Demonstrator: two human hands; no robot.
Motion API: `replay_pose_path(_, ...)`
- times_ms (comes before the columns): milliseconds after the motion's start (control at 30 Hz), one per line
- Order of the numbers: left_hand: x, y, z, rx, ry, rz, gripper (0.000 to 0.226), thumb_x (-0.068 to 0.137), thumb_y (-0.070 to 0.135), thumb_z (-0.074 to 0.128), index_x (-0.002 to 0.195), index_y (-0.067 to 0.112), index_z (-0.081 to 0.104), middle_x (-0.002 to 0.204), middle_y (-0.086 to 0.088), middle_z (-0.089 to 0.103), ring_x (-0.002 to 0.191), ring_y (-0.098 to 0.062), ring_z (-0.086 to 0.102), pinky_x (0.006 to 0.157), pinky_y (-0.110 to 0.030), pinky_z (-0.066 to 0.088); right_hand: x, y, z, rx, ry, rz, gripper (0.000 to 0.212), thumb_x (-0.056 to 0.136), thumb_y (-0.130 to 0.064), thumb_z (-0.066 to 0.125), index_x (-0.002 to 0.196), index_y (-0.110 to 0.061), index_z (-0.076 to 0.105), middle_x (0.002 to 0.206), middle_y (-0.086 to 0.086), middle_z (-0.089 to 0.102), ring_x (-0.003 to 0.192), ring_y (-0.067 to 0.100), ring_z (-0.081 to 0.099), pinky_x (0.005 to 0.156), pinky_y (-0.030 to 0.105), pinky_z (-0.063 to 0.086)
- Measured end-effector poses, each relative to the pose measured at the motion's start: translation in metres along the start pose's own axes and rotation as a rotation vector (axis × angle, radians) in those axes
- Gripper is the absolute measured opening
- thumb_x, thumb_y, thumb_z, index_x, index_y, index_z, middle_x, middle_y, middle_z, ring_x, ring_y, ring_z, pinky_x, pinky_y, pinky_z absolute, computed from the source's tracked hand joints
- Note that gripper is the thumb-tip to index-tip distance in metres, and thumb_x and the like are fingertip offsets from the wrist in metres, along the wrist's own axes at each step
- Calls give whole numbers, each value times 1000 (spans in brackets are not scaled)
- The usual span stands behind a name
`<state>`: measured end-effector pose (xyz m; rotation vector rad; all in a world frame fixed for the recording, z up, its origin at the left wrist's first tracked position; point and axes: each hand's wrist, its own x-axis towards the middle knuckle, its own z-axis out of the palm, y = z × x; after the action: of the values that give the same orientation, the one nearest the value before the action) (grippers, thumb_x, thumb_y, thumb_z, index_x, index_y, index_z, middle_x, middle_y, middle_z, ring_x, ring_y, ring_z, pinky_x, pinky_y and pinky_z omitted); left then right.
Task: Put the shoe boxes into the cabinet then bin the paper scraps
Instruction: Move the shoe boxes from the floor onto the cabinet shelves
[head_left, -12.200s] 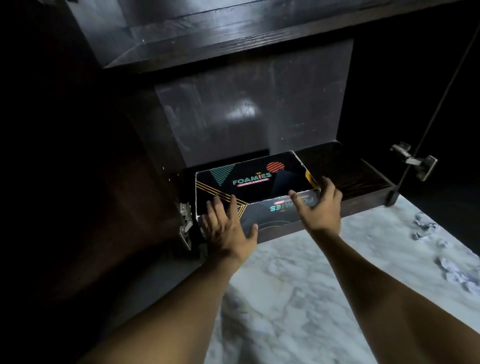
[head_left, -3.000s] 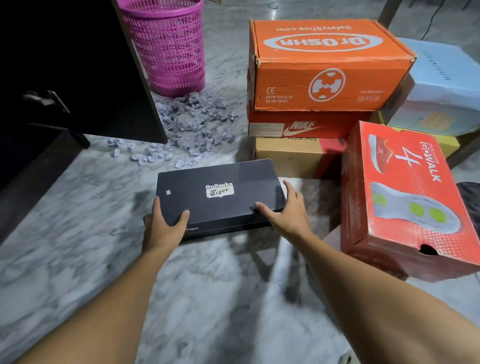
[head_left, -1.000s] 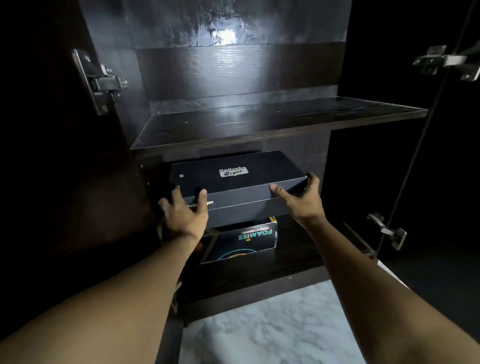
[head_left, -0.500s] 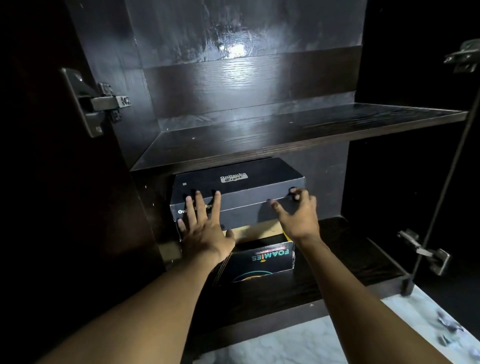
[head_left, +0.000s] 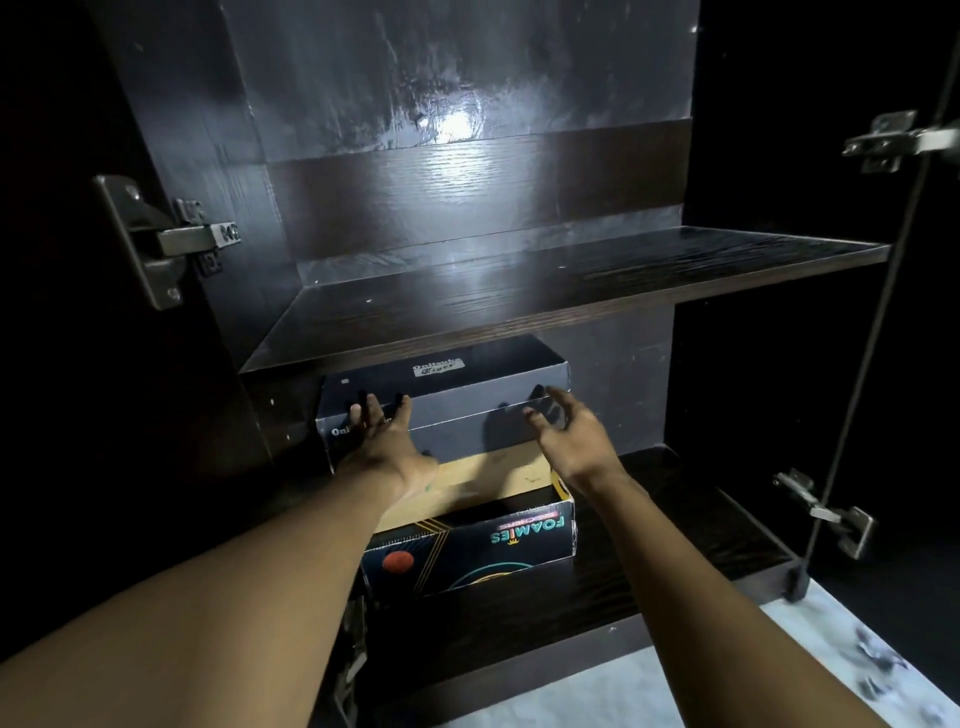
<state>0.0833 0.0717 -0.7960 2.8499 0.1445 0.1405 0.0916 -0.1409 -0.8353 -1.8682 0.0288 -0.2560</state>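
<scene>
A black Onitsuka Tiger shoe box (head_left: 457, 410) lies on top of the dark Foamies shoe box (head_left: 472, 545) on the bottom shelf of the dark wooden cabinet (head_left: 675, 530). The black box sits pushed back under the middle shelf (head_left: 545, 296). My left hand (head_left: 384, 441) presses its straight fingers flat against the front face of the black box. My right hand (head_left: 566, 436) hovers by the box's right front corner, fingers spread and loosely bent, holding nothing. A few grey paper scraps (head_left: 878, 670) lie on the marble floor at the lower right.
Both cabinet doors stand open, with metal hinges at the left (head_left: 166, 239) and right (head_left: 826, 514). The middle shelf holds nothing. Bare shelf space lies to the right of the stacked boxes. White marble floor (head_left: 649, 696) shows below the cabinet.
The black box has slid further back under the middle shelf. My right hand has come off its corner and opened. The view has tilted slightly.
</scene>
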Motion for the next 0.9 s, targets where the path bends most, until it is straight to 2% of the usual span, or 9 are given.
replay_pose_path(67,-6,8,-3,-78,35,17,77,92,35,56,155,27,14,163,-12,11,149,-30,12,119,-44,23,-7,-7,-14,-79,38,-25,50,95,-38,61,142,-27,47,142,1,53,120,16,51,103,32,40)
replay_pose_path(133,-15,22,-3,-190,80,53,68,90,35,58,151,26,30,150,-12,42,134,-31,43,108,-41,41,-13,-13,-28,-122,62,-40,48,95,-40,61,140,-27,49,143,2,54,121,17,53,105,35,42)
replay_pose_path(200,-29,41,-8,-260,88,137,56,90,35,59,144,25,44,139,-9,54,120,-30,55,100,-41,48,-26,-22,-43,-172,86,-40,47,94,-45,61,137,-27,53,140,2,57,121,19,56,107,39,44)
replay_pose_path(267,-46,62,-12,-297,68,235,45,89,36,59,132,25,55,129,-6,61,114,-28,59,97,-40,49,-43,-28,-61,-227,133,-38,45,91,-50,61,130,-26,59,131,3,64,116,19,60,104,40,47)
replay_pose_path(367,-71,93,-12,-366,46,337,39,86,39,60,123,27,61,118,-4,67,105,-25,63,92,-41,52,-80,-33,-96,-351,210,-15,52,83,-57,57,125,-27,64,120,1,69,111,20,65,98,40,52)
replay_pose_path(567,-138,151,8,-452,-102,617,26,90,36,58,114,29,62,87,5,66,85,-20,64,78,-33,54,-181,-36,-178,-537,339,55,43,92,-50,56,127,-26,62,124,-4,67,116,17,62,99,41,50)
replay_pose_path(700,-199,198,25,-555,-235,810,26,92,21,60,116,11,64,90,-5,68,76,-18,60,58,-9,43,-264,-38,-224,-630,459,150,41,93,-49,55,127,-27,62,126,-6,67,117,15,61,101,40,49)
replay_pose_path(800,-254,232,38,-607,-354,885,31,87,29,61,116,18,65,91,-3,69,84,-21,65,78,-31,54,-338,-43,-256,-709,522,270,42,94,-48,55,129,-26,61,127,-4,67,117,16,62,100,42,49)
replay_pose_path(900,-315,259,45,-586,-463,980,35,85,39,58,118,29,64,86,6,69,84,-18,64,81,-35,55,-419,-48,-281,-757,607,358,39,95,-45,57,127,-23,63,124,2,68,115,22,64,99,43,50)
